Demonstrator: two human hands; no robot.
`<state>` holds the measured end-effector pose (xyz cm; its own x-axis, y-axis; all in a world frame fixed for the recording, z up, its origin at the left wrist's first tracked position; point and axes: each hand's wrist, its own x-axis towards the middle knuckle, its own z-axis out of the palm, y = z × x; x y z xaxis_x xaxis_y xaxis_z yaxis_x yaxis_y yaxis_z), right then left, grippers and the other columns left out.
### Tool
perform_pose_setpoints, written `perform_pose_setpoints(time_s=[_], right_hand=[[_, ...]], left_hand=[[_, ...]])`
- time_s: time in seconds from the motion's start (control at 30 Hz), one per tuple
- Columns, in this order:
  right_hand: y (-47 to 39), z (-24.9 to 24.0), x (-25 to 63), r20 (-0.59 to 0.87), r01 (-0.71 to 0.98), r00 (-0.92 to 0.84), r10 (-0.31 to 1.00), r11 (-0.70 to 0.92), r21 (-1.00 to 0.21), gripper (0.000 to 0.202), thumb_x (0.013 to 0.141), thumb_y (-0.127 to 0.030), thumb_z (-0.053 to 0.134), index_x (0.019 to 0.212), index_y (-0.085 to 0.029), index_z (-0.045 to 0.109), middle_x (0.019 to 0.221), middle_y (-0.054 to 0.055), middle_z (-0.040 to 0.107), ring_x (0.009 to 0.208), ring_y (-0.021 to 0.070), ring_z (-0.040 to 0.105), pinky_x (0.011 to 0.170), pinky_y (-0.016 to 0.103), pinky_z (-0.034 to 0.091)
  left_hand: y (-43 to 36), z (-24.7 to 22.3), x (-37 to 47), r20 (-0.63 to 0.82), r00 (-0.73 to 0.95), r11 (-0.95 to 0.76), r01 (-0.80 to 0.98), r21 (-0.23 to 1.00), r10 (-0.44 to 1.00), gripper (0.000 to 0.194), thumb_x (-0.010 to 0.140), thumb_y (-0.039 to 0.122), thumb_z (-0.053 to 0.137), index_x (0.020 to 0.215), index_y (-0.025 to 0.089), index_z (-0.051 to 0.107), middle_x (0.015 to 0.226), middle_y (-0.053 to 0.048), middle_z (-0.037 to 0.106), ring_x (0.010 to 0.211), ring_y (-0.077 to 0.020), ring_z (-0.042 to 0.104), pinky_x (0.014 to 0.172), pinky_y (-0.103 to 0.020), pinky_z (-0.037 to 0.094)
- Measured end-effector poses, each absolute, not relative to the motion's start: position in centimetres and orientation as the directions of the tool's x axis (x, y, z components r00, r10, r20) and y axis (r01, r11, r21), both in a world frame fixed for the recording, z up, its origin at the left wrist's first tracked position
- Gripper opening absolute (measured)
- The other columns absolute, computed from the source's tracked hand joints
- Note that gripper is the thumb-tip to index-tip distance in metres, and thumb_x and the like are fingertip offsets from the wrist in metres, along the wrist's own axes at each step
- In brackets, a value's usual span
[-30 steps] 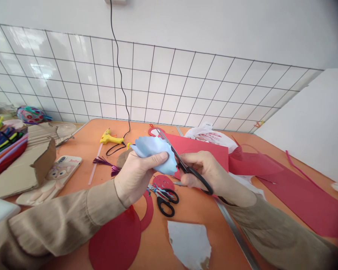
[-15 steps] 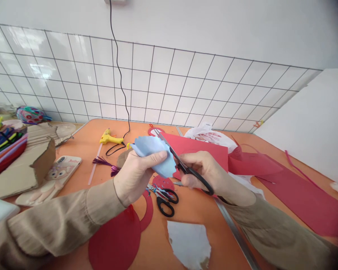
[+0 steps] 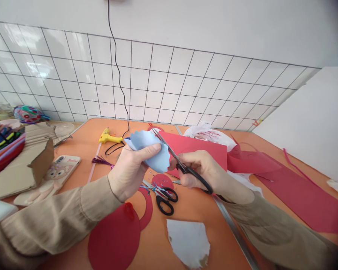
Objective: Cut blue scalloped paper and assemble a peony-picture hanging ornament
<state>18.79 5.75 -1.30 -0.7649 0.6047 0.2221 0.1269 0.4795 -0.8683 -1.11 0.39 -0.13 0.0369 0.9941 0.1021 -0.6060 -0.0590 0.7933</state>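
My left hand point(image 3: 135, 165) pinches a light blue paper piece point(image 3: 161, 160) with a scalloped edge, thumb on top. In my right hand point(image 3: 199, 168) is a pair of black-handled scissors point(image 3: 197, 179), its blades pointing up and away to the left. The blades lie just right of the paper's edge; whether they touch it I cannot tell. Below the hands, a second pair of scissors point(image 3: 165, 205) rests on the table beside a small red disc point(image 3: 162, 181) strewn with blue scraps.
A yellow glue gun point(image 3: 108, 136) with a black cord lies at the back left. Red paper point(image 3: 208, 150) and a white plastic bag point(image 3: 211, 135) are behind my right hand. Nearer are a large red circle point(image 3: 112, 240) and a torn white piece point(image 3: 188, 242). Cardboard point(image 3: 19, 168) and a phone point(image 3: 63, 168) sit left.
My left hand has drawn the blue paper slightly left, away from the scissor blades, and a gap shows between them. My right hand has hardly moved.
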Motion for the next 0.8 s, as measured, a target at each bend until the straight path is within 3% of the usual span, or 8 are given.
perform_pose_setpoints(time_s=[0.53,0.8], right_hand=[[5.51,-1.20,17.95,0.247,0.054,-0.784,0.570,0.459,-0.887,0.056,0.075,-0.069,0.069,0.090,-0.015,0.065,0.064,0.000,0.057,0.058,0.0117,0.051,0.055,0.025,0.042],[5.71,-1.47,17.82,0.267,0.036,-0.766,0.584,0.453,-0.891,0.053,0.076,-0.067,0.070,0.087,-0.015,0.065,0.062,0.000,0.058,0.054,0.0114,0.052,0.053,0.025,0.044]], left_hand=[[0.59,-0.71,-0.93,0.116,0.040,-0.063,-0.642,0.764,0.992,0.014,0.071,0.018,0.082,0.072,0.013,0.069,0.069,-0.002,0.071,0.062,-0.0126,0.065,0.061,-0.023,0.054],[0.61,-0.88,-0.79,0.093,0.046,-0.042,-0.643,0.765,0.995,0.015,0.070,0.019,0.084,0.073,0.012,0.071,0.070,-0.003,0.073,0.062,-0.0127,0.066,0.060,-0.023,0.053]])
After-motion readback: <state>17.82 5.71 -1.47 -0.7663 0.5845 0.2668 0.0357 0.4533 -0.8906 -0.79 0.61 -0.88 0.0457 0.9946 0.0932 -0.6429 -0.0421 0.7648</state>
